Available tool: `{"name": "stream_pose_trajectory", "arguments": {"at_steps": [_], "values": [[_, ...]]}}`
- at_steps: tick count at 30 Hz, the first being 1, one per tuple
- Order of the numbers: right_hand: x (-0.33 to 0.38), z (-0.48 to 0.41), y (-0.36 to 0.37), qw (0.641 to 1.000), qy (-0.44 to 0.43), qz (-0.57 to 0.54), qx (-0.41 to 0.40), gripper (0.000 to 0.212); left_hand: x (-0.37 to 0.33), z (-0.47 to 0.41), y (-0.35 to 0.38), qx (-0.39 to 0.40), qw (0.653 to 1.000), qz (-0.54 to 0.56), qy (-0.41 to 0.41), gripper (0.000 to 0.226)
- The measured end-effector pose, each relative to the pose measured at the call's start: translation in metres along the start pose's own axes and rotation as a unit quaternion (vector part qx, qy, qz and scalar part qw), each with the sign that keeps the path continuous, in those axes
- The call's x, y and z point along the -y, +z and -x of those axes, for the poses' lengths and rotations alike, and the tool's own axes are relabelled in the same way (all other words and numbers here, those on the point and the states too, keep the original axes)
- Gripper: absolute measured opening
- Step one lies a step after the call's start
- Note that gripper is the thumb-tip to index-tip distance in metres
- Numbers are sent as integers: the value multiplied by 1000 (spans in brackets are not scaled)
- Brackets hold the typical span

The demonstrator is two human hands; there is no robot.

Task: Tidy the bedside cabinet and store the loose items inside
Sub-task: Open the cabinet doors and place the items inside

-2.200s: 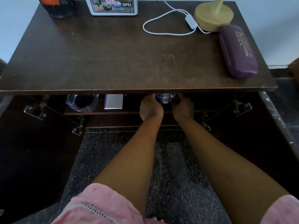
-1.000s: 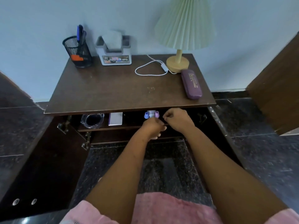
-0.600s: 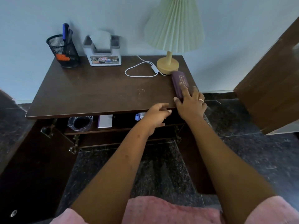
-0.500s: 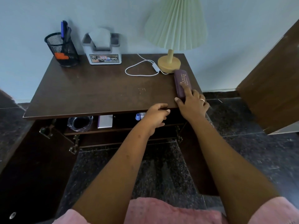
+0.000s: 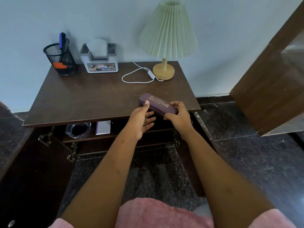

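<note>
A purple glasses case (image 5: 158, 104) with gold lettering is held just above the front edge of the dark wooden bedside cabinet (image 5: 92, 99). My right hand (image 5: 178, 115) grips its right end. My left hand (image 5: 142, 119) touches its left end with the thumb on top and the fingers spread below. Both cabinet doors stand open. On the inner shelf (image 5: 92, 138) sit a glass ashtray (image 5: 78, 130) and a small white box (image 5: 103, 127).
On the cabinet top at the back stand a black mesh pen holder (image 5: 60, 60), a grey tissue box (image 5: 100, 59) and a lamp (image 5: 166, 46) with a white cord (image 5: 136, 76). The open left door (image 5: 32, 170) juts out. A brown wooden panel (image 5: 269, 83) stands at right.
My right hand took the glasses case from the right rear of the top and brought it to the front edge. My left hand came up from the shelf to meet it.
</note>
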State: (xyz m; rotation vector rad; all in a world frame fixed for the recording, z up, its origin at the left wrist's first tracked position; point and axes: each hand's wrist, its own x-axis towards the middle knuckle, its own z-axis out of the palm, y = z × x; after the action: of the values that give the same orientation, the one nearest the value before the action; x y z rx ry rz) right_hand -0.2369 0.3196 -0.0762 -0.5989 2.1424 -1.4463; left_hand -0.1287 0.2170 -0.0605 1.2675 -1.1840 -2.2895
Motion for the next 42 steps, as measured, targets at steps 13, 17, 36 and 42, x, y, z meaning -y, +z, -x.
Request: {"name": "stream_pose_trajectory", "arguments": {"at_steps": [13, 17, 36, 42], "values": [[-12, 43, 22, 885, 239, 66, 394, 73, 30, 21, -61, 5, 983, -81, -164, 42], [-31, 38, 39, 872, 284, 106, 383, 62, 49, 8, -59, -11, 980, -69, -185, 39], [-127, -50, 43, 958, 244, 136, -69, 76, 118, -63, 21, 95, 977, -163, -94, 49], [-129, -78, 61, 946, 203, 248, -43, 70, 117, -78, 11, 91, 983, -138, -76, 46]]}}
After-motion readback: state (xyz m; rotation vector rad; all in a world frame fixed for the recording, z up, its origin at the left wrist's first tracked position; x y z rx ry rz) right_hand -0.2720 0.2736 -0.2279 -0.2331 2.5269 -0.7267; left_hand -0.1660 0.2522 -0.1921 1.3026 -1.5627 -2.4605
